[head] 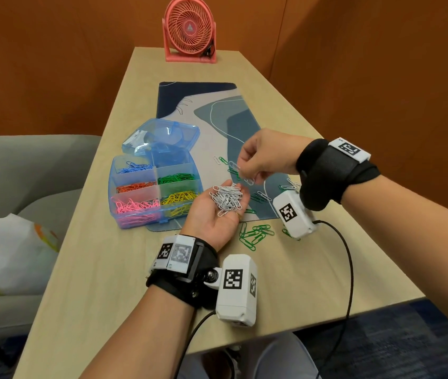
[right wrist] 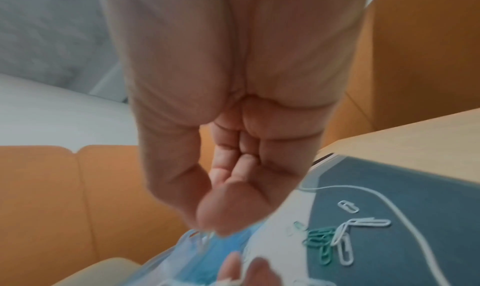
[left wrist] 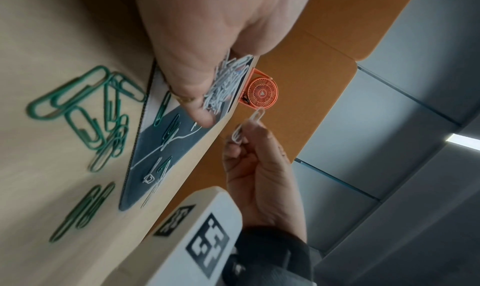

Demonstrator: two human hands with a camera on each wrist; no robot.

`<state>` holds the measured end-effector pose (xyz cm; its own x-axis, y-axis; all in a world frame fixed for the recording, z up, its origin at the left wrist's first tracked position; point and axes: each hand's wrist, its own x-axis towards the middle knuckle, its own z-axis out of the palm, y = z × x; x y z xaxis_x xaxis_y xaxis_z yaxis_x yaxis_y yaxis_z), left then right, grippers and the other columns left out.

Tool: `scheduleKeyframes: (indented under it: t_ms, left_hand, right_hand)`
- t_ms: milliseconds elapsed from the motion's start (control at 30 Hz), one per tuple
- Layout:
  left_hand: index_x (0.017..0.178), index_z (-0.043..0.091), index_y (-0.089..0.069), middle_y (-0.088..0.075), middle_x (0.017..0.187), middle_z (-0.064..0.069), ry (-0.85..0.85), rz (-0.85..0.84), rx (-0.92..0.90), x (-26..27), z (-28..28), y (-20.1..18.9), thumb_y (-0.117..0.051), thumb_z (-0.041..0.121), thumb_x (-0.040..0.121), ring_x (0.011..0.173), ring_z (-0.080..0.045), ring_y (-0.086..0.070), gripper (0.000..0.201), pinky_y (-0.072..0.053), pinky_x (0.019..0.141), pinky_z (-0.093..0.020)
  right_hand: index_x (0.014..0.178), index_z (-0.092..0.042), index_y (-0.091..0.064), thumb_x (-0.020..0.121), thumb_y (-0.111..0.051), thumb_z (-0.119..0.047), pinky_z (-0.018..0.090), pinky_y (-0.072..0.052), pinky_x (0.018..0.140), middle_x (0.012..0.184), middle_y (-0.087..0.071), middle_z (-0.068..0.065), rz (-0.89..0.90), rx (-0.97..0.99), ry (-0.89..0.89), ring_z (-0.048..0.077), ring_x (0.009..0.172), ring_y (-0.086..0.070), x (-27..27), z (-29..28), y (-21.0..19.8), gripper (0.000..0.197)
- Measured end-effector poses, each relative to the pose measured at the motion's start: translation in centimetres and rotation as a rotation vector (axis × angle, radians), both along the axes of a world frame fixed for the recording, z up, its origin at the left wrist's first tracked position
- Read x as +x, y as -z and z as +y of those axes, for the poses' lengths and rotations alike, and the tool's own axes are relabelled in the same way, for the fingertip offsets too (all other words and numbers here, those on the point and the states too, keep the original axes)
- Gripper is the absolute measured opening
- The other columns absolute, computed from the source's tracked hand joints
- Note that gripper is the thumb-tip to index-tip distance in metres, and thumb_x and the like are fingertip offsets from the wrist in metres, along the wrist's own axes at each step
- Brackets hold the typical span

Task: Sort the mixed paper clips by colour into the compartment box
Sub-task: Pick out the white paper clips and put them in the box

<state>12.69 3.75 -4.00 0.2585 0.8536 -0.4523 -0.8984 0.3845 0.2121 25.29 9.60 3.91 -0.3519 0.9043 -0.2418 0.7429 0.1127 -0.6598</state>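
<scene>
— What do we have in our left hand (head: 217, 212)?

— It lies palm up over the near edge of the patterned blue-grey desk mat (head: 214, 110), fingers loosely cupped under a heap of white wire paper clips (head: 227, 198). There is a gold ring (left wrist: 185, 99) on one finger.

— And our right hand (head: 265, 157)?

— It hangs just above and to the right of that heap, fingers curled, thumb and fingertips pinching a few more white clips (head: 240, 172) that dangle over the palm below.

— Where is the box?

— The translucent blue plastic compartment box (head: 138, 214) sits on the left of the mat, touching our left fingers' side, its lid (head: 159, 136) open behind it. We can see blue clips (head: 135, 168) far left, orange clips (head: 135, 186) nearer, pink clips (head: 135, 207) nearest, green clips (head: 176, 177) and yellow clips (head: 179, 199) in the right column.

— What is unsorted?

— Loose green wire clips (head: 255, 233) lie on the pale wooden table (head: 102, 269) just near of the mat, and more green and white ones are scattered on the mat to the right.

— Anything beyond?

— A coral-pink desk fan (head: 190, 28) stands at the table's far end.
</scene>
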Motion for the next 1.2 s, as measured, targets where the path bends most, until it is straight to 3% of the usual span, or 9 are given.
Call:
scheduleKeyframes:
  t_ms: [133, 233, 333, 533, 667, 767, 1033, 1200]
  left_hand:
    - [0.093, -0.005, -0.054, -0.056, 0.093, -0.021, 0.018, 0.016, 0.016, 0.0, 0.0, 0.0, -0.032, 0.01, 0.1, 0.087, -0.029, -0.055, 0.027, -0.041, 0.1, -0.041]
    - [0.092, -0.003, -0.054, -0.055, 0.092, -0.021, 0.018, 0.062, -0.012, -0.1, 0.0, 0.0, -0.035, 0.012, 0.1, 0.084, -0.031, -0.055, 0.025, -0.042, 0.095, -0.044]
    - [0.094, -0.003, -0.055, -0.056, 0.093, -0.02, 0.026, 0.083, -0.016, 0.0, 0.0, 0.0, -0.036, 0.013, 0.101, 0.084, -0.031, -0.055, 0.025, -0.043, 0.094, -0.043]
    - [0.095, -0.001, -0.055, -0.056, 0.091, -0.019, 0.033, 0.092, -0.006, 0.1, 0.1, 0.2, -0.035, 0.014, 0.1, 0.084, -0.029, -0.055, 0.025, -0.042, 0.097, -0.041]
    - [0.097, -0.001, -0.055, -0.056, 0.093, -0.02, 0.031, 0.104, -0.002, 0.1, 0.1, 0.2, -0.035, 0.013, 0.1, 0.085, -0.03, -0.056, 0.025, -0.042, 0.095, -0.042]
    - [0.096, 0.0, -0.055, -0.056, 0.093, -0.02, 0.035, 0.115, 0.003, 0.0, 0.1, 0.2, -0.035, 0.013, 0.1, 0.085, -0.03, -0.056, 0.024, -0.042, 0.095, -0.042]
    - [0.095, -0.001, -0.055, -0.056, 0.093, -0.02, 0.032, 0.114, 0.0, 0.0, 0.2, 0.2, -0.034, 0.015, 0.101, 0.085, -0.03, -0.056, 0.026, -0.042, 0.096, -0.042]
    - [0.097, -0.001, -0.055, -0.057, 0.094, -0.02, 0.024, 0.114, -0.007, 0.0, 0.2, 0.2, -0.033, 0.018, 0.102, 0.086, -0.03, -0.056, 0.029, -0.042, 0.092, -0.042]
  right_hand:
    - [0.084, -0.005, -0.069, 0.085, -0.068, -0.007, 0.019, -0.053, 0.054, 0.066, -0.069, 0.006, -0.047, -0.026, -0.029, 0.01, 0.052, -0.061, -0.2, 0.3, 0.0, 0.002]
    - [0.081, -0.005, -0.068, 0.088, -0.062, -0.003, 0.025, -0.058, 0.061, 0.069, -0.067, 0.01, -0.157, 0.067, 0.079, 0.014, 0.054, -0.061, 0.8, 2.3, 0.8, 0.009]
    - [0.094, -0.005, -0.072, 0.088, -0.054, 0.004, 0.037, -0.058, 0.079, 0.08, -0.067, 0.008, -0.367, 0.156, 0.118, 0.021, 0.07, -0.063, 1.5, 4.2, 1.9, 0.021]
    - [0.112, -0.01, -0.07, 0.089, -0.05, 0.004, 0.033, -0.048, 0.095, 0.118, -0.067, 0.01, -0.52, 0.255, 0.032, 0.026, 0.106, -0.061, 1.0, 5.7, 3.0, 0.034]
    - [0.134, -0.013, -0.055, 0.091, -0.042, 0.004, 0.036, -0.042, 0.101, 0.135, -0.055, 0.009, -0.637, 0.212, -0.09, 0.029, 0.121, -0.052, 0.2, 5.6, 3.0, 0.047]
    - [0.128, -0.012, -0.06, 0.09, -0.045, 0.003, 0.032, -0.044, 0.096, 0.129, -0.06, 0.008, -0.708, 0.207, -0.176, 0.028, 0.115, -0.056, 0.0, 5.7, 3.0, 0.043]
    - [0.101, -0.007, -0.074, 0.089, -0.06, -0.014, 0.03, -0.051, 0.083, 0.103, -0.072, 0.008, -0.608, 0.277, -0.101, 0.024, 0.094, -0.064, 0.1, 4.7, 3.7, 0.02]
    - [0.09, -0.002, -0.067, 0.083, -0.069, -0.041, 0.028, -0.047, 0.057, 0.082, -0.066, 0.009, -0.622, 0.253, 0.034, 0.02, 0.063, -0.057, -0.5, 4.4, 3.6, 0.04]
